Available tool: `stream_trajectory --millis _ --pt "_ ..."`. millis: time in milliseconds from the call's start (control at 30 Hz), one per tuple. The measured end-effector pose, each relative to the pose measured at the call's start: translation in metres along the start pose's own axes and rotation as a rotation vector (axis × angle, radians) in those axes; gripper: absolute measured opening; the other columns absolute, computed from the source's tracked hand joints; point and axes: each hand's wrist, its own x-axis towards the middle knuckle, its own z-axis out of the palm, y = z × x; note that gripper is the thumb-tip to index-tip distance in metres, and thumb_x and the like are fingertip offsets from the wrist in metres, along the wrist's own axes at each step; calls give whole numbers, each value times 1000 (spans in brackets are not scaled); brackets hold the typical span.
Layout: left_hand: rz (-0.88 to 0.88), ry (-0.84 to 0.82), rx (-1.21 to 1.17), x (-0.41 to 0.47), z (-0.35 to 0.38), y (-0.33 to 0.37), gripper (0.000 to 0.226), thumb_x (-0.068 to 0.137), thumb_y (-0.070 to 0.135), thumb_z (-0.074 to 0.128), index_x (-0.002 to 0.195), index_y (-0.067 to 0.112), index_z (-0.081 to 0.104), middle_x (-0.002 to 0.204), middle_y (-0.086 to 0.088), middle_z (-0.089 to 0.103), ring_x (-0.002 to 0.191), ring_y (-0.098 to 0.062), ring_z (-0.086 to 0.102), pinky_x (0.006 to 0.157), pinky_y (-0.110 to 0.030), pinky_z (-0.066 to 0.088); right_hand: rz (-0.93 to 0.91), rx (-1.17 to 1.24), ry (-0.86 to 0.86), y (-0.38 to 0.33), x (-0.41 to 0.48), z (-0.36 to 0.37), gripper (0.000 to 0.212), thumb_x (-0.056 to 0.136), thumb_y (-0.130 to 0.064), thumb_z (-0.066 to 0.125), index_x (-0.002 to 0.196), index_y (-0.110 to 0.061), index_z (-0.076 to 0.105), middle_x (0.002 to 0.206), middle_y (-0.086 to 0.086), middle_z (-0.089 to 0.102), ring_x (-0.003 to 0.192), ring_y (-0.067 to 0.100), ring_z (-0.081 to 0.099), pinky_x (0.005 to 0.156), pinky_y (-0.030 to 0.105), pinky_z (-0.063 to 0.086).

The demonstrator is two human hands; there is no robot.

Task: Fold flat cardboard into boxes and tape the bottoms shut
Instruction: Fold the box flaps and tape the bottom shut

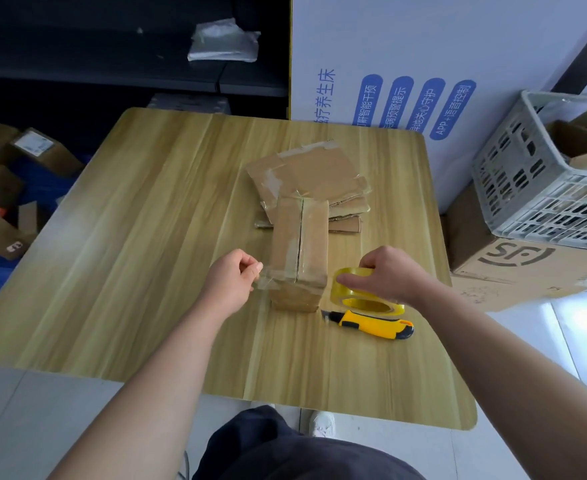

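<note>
Head view, the only view.

- Left hand [231, 282]: fingers curled, thumb and forefinger pinching the free end of a clear tape strip [267, 285].
- The strip runs right from that hand to the near left corner of the folded brown cardboard box [300, 251]. I cannot tell whether it carries on unbroken to the roll.
- Right hand [390, 271]: closed over the top of the clear tape roll with a yellow core [364, 294], which rests on the wood-grain tabletop [146, 237].
- The box stands between the two hands. Its centre seam faces up and is slightly gapped.
- A stack of flat brown cardboard sheets [314, 178] lies beyond the box, away from both hands.
- A yellow-and-black utility knife [371, 325] lies just nearer the body than the right hand, with its blade end towards the box. I cannot tell how far the blade is extended.

Risks, as judged from this moment:
1. The slack strip could fold and stick to itself or to the left fingers, caused by loss of tension between the hands.
2. The box looks light and neither hand holds it down, so a sideways pull could drag or tip it.
3. Tape laid across the end rather than along the seam would leave the gap open.
4. The right wrist could brush the knife when it reaches to cut.
</note>
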Motion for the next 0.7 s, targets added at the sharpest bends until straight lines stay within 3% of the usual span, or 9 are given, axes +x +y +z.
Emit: stream_trajectory --millis 200,300,467,533,633,700 --pt "-16 -45 -1 6 3 -9 14 96 19 56 82 16 56 80 2 62 70 -18 62 56 -17 41 11 -9 -12 4 7 8 68 70 -68 64 66 -1 57 57 2 40 54 17 39 51 32 32" --pt "-10 -46 15 8 6 -13 14 95 20 57 81 18 55 81 -3 64 72 -27 64 62 -34 51 17 5 -23 5 10 10 66 70 -69 64 67 -3 60 57 2 43 55 17 41 51 32 34" --pt "34 -23 30 4 14 -15 11 95 20 56 84 20 56 81 1 60 77 -28 63 72 -42 54 44 46 -46 7 13 20 64 72 -68 64 73 -4 65 62 4 50 59 17 46 53 32 37" --pt "43 -13 42 2 17 -16 5 95 21 56 99 20 57 84 4 57 79 -21 59 73 -39 53 48 62 -35 5 14 24 63 73 -66 65 71 -4 63 62 4 48 59 19 46 53 31 36" --pt "18 -7 80 -1 16 -24 44 92 28 61 133 24 46 100 4 57 90 -15 56 78 -28 45 54 96 -37 5 13 27 62 74 -66 65 69 -4 63 61 4 47 58 18 46 52 31 36" --pt "59 101 92 -4 16 -26 40 89 28 66 126 20 55 100 2 61 85 -14 58 77 -29 48 62 140 -50 7 11 27 60 75 -65 66 63 -6 58 59 2 42 56 17 42 51 31 33"
